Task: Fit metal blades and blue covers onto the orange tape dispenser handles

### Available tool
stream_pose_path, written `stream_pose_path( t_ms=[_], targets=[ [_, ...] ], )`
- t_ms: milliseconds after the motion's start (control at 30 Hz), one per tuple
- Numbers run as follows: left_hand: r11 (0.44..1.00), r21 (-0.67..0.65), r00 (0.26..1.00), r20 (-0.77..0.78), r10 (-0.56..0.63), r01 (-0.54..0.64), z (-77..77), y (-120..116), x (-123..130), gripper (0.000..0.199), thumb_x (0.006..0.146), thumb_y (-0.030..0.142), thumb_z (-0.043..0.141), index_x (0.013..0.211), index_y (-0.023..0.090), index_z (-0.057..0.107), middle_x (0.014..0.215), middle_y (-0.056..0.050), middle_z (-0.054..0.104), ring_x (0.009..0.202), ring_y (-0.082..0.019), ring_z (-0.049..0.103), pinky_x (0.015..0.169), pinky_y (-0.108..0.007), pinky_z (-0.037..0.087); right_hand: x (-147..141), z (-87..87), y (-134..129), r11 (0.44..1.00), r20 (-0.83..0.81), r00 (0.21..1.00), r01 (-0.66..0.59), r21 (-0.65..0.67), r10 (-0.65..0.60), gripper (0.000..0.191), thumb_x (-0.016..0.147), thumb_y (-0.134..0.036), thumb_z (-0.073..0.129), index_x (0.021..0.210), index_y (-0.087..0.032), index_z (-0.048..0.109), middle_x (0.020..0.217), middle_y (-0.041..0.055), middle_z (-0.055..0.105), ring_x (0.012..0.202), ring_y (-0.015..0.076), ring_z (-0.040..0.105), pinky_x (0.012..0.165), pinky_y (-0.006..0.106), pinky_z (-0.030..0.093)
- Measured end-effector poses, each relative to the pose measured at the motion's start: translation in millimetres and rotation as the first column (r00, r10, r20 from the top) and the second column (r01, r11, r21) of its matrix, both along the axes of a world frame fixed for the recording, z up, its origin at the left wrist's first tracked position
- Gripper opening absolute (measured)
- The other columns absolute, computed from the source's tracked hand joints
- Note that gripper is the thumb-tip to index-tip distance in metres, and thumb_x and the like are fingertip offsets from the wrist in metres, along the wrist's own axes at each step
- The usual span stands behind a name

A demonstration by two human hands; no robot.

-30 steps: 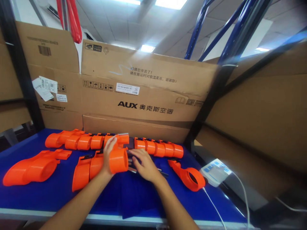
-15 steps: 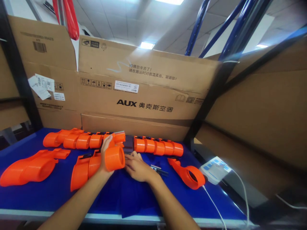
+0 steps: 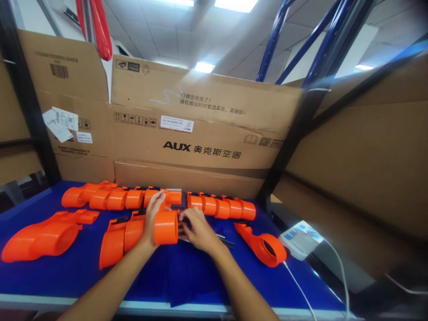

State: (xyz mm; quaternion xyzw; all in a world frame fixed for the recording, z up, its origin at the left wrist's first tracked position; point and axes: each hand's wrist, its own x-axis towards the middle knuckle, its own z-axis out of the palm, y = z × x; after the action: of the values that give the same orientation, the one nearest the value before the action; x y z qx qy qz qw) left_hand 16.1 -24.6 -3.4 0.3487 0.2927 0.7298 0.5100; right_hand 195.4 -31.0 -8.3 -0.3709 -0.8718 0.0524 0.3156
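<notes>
My left hand is wrapped round an orange ring-shaped part whose flat arm reaches up and to the right. Close to the ring's right rim, my right hand has its fingers curled; what they hold, if anything, is too small to tell. Beside my right wrist, small metal and dark pieces lie on the blue surface. Just left of my left hand, more orange rings lie in a row. A dark box sits partly hidden behind the hands.
Orange parts lie on the blue table at left, with rows of rings along the back. A loose orange part and a white power strip with cables are at right. Cardboard stands behind.
The ring in my left hand has moved right and turned slightly. My right hand has lifted from the dark box area and moved slightly right, its fingers now curled by the ring.
</notes>
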Motion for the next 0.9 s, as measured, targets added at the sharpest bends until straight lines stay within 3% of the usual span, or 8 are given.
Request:
stream_pose_path(
  t_ms=[200, 333, 433, 500, 700, 900],
  targets=[
    [0.992, -0.063, 0.991, -0.074, -0.114, 0.109, 5.5, -6, 5, 0.069, 0.076, 0.051, 0.076, 0.135, 0.02, 0.058, 0.065, 0.002, 0.062, 0.053, -0.013, 0.058, 0.053, -0.023, 0.045, 16, 10.0, 1, 0.975, -0.352, 0.918, 0.215, 0.054, -0.183, 0.021, 0.089, -0.025, 0.059, 0.11, -0.023, 0.06, 0.101, 0.0074, 0.067, 0.094, 0.0247, 0.062, 0.087, 0.039, 0.05],
    [0.991, -0.054, 0.987, -0.102, -0.125, 0.12, 2.1, -6, 11, 0.067, 0.074, 0.048, 0.079, 0.132, 0.021, 0.062, 0.079, 0.0, 0.066, 0.058, -0.012, 0.061, 0.059, -0.025, 0.048, 19, 16.2, -3, 0.928, -0.547, 0.79, 0.368, 0.062, -0.277, 0.02, 0.089, -0.033, 0.063, 0.105, -0.022, 0.064, 0.096, 0.007, 0.07, 0.087, 0.0239, 0.064, 0.084, 0.039, 0.051],
    [0.99, -0.053, 0.974, -0.181, -0.135, 0.127, -2.0, -5, 14, 0.064, 0.074, 0.048, 0.078, 0.13, 0.018, 0.064, 0.075, -0.001, 0.067, 0.058, -0.013, 0.062, 0.057, -0.024, 0.045, 18, 18.5, -5, 0.925, -0.646, 0.716, 0.378, 0.042, -0.264, 0.026, 0.089, -0.036, 0.064, 0.111, -0.021, 0.064, 0.098, 0.0077, 0.071, 0.088, 0.0237, 0.066, 0.085, 0.039, 0.052],
    [0.989, -0.044, 0.964, -0.221, -0.15, 0.143, -3.6, -4, 14, 0.062, 0.075, 0.047, 0.077, 0.129, 0.017, 0.065, 0.074, -0.002, 0.067, 0.058, -0.014, 0.062, 0.055, -0.023, 0.044, 17, 19.2, -5, 0.946, -0.647, 0.728, 0.323, 0.035, -0.225, 0.027, 0.09, -0.035, 0.064, 0.113, -0.022, 0.064, 0.103, 0.0085, 0.072, 0.093, 0.0244, 0.067, 0.088, 0.041, 0.052],
    [0.975, 0.006, 0.941, -0.263, -0.214, 0.224, -2.2, -7, 16, 0.058, 0.074, 0.033, 0.076, 0.129, 0.021, 0.065, 0.095, -0.005, 0.07, 0.059, -0.013, 0.063, 0.058, -0.026, 0.047, 13, 21.5, -6, 0.975, -0.553, 0.824, 0.204, 0.09, -0.121, 0.021, 0.091, -0.032, 0.065, 0.111, -0.026, 0.068, 0.117, 0.009, 0.071, 0.113, 0.0282, 0.063, 0.101, 0.048, 0.047],
    [0.969, 0.024, 0.928, -0.293, -0.23, 0.248, 0.2, -12, 17, 0.055, 0.074, 0.027, 0.072, 0.128, 0.022, 0.063, 0.097, -0.004, 0.068, 0.059, -0.013, 0.064, 0.059, -0.027, 0.05, 11, 23.3, -9, 0.976, -0.558, 0.823, 0.19, 0.102, -0.102, 0.016, 0.089, -0.032, 0.067, 0.104, -0.026, 0.069, 0.11, 0.0085, 0.071, 0.109, 0.0278, 0.063, 0.099, 0.048, 0.048]
  ],
)
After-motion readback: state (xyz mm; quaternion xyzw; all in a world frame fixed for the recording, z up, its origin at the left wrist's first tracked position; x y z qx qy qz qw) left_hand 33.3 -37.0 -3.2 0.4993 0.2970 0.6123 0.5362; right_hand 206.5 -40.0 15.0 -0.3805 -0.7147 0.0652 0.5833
